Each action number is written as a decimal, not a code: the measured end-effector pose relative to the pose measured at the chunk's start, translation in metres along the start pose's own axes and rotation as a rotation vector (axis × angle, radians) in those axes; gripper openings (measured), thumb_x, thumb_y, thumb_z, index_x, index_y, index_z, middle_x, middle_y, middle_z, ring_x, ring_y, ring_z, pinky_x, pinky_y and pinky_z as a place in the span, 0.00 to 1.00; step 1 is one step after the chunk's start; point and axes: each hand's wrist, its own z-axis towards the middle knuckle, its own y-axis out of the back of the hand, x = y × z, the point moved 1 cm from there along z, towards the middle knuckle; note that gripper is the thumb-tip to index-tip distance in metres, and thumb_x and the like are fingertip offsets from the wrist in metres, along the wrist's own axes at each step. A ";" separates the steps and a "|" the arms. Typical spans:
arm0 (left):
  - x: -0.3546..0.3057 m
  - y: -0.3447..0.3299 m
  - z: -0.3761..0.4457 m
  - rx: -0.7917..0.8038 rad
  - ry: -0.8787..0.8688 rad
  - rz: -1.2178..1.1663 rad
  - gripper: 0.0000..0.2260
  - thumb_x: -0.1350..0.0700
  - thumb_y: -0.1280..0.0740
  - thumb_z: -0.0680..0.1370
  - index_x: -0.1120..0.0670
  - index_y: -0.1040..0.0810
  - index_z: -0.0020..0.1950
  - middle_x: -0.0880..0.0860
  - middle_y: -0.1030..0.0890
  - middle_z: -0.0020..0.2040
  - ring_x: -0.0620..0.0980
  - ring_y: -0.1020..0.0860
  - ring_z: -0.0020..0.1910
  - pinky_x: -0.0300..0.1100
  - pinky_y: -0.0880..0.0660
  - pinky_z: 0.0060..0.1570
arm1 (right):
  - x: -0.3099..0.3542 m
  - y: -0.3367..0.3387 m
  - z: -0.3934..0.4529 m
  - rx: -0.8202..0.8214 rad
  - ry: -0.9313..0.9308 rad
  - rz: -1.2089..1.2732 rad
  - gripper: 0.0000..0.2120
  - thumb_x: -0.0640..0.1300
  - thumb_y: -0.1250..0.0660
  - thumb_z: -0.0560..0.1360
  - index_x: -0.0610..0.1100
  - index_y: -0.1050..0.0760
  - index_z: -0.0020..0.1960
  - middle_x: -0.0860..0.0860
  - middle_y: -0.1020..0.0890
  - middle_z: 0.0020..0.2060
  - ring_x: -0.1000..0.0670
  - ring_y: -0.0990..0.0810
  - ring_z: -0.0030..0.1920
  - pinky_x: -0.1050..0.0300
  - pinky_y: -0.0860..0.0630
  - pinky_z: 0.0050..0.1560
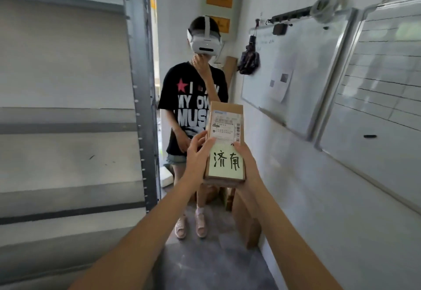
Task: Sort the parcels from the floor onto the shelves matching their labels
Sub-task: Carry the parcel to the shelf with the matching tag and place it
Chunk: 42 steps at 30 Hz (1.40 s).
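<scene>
I held a brown cardboard parcel up at arm's length with both hands, its labelled face turned toward me so the markings could be read. My left hand gripped the left edge, thumb laid across the front and fingers curled behind; my right hand clamped the right edge the same way, from slightly lower. A pale yellow note stuck on the lower half carried two handwritten characters, the destination, I judged, while a printed shipping label sat above it. The grey metal shelving stood to my left, its tiers close enough to reach once the matching shelf was found. More brown boxes waited on the floor along the right-hand wall beneath the whiteboards. A person in a black T-shirt and a white headset stood facing me just beyond the parcel.
</scene>
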 end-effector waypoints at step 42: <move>-0.195 0.401 -0.067 -0.965 -0.417 0.327 0.13 0.54 0.37 0.81 0.52 0.31 0.65 0.61 0.20 0.59 0.53 0.15 0.41 0.40 0.20 0.32 | -0.218 -0.449 0.043 0.966 -0.328 0.018 0.29 0.54 0.29 0.73 0.47 0.27 0.72 0.40 0.14 0.59 0.37 0.14 0.56 0.40 0.16 0.54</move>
